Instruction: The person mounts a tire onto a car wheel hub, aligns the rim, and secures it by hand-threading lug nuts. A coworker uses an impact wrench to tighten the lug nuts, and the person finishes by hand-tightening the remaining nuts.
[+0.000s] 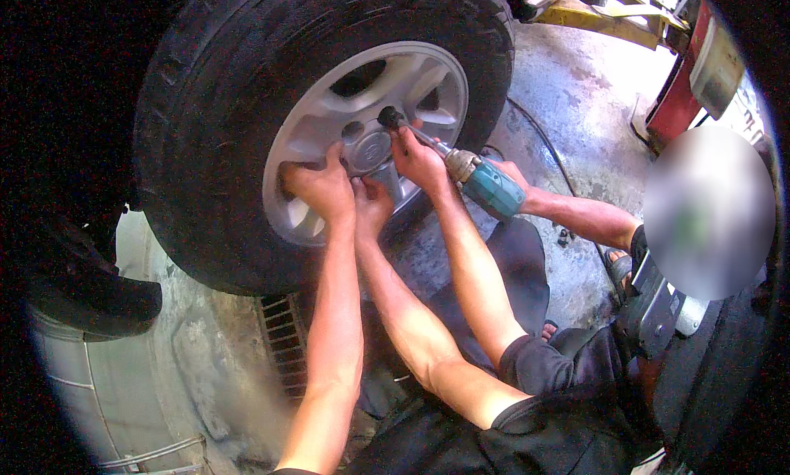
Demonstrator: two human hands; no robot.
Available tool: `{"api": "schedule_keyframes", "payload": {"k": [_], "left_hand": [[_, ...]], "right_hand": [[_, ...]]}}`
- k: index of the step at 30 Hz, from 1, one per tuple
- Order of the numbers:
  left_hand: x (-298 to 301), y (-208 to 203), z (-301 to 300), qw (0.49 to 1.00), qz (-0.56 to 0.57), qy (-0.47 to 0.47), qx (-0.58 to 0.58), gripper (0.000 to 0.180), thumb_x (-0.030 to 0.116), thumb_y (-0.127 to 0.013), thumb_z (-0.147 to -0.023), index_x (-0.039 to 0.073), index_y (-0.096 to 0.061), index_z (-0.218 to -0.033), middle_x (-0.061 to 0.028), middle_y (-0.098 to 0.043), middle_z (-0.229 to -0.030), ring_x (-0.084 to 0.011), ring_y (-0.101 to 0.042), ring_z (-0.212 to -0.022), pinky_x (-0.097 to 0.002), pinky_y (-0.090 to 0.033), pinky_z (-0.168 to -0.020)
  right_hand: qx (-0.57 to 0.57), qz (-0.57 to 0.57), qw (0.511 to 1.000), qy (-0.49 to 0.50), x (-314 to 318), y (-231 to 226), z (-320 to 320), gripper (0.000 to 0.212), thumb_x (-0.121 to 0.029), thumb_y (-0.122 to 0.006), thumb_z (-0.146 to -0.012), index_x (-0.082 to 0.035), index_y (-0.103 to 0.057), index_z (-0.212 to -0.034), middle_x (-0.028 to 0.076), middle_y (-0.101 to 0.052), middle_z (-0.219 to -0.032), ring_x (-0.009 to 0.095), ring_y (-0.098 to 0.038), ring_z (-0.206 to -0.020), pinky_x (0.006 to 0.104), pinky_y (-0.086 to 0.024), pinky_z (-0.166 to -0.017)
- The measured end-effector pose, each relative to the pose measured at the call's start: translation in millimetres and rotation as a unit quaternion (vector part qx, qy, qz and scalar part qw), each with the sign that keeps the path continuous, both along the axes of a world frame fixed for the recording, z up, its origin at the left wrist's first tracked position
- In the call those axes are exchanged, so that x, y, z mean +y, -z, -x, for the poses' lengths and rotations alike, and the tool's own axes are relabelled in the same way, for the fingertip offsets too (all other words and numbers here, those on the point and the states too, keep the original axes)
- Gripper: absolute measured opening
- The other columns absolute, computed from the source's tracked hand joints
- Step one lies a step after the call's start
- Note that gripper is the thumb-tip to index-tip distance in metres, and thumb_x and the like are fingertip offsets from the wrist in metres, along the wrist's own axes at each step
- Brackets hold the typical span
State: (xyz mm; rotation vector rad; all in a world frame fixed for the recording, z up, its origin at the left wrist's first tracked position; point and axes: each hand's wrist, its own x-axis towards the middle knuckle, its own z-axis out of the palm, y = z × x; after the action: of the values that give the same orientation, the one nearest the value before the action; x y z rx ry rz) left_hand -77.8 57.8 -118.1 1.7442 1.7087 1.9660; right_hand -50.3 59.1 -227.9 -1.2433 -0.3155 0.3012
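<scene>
A big black tire (216, 158) on a silver alloy wheel (395, 62) fills the upper middle. My left hand (319, 187) grips the rim's left side, its fingers curled into a spoke opening and its thumb up beside the round center cap (368, 152). Just below that cap my right hand (374, 203) is closed with the fingertips at the hub; what they hold is hidden. To the right, a co-worker's hand (418, 159) steadies the dark socket (390, 118) against the wheel. The co-worker's other hand (512, 174) is at the teal power driver (494, 188).
A dark cable (550, 137) runs over the worn concrete floor (580, 88) on the right. Yellow and red metal equipment (597, 20) stands at the upper right. Below the tire lies a floor drain grate (281, 331). The co-worker's sandaled foot (619, 267) is at the right.
</scene>
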Motion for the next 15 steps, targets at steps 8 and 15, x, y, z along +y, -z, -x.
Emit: {"api": "schedule_keyframes", "payload": {"k": [8, 15], "left_hand": [[-9, -9, -2, 1.000, -0.018, -0.010, 0.022, 0.060, 0.027, -0.096, -0.074, -0.010, -0.066, -0.110, -0.0270, -0.071, -0.111, -0.0470, -0.066, -0.106, -0.0528, -0.048, -0.097], [1, 2, 1, 0.999, -0.033, -0.016, 0.022, 0.050, 0.023, -0.092, -0.075, -0.008, -0.064, -0.102, -0.0262, -0.066, -0.103, -0.0462, -0.062, -0.099, -0.0539, -0.045, -0.090]], "right_hand": [[-0.013, 0.027, 1.000, 0.005, -14, -9, -76, 0.019, -0.017, -0.072, -0.095, 0.001, -0.071, -0.100, 0.021, -0.074, -0.091, 0.035, -0.071, -0.086, 0.0506, -0.054, -0.079], [-0.040, 0.048, 0.998, 0.019, -30, -9, -80, 0.020, -0.018, -0.069, -0.097, 0.000, -0.070, -0.106, 0.021, -0.074, -0.094, 0.037, -0.071, -0.089, 0.0512, -0.055, -0.079]]}}
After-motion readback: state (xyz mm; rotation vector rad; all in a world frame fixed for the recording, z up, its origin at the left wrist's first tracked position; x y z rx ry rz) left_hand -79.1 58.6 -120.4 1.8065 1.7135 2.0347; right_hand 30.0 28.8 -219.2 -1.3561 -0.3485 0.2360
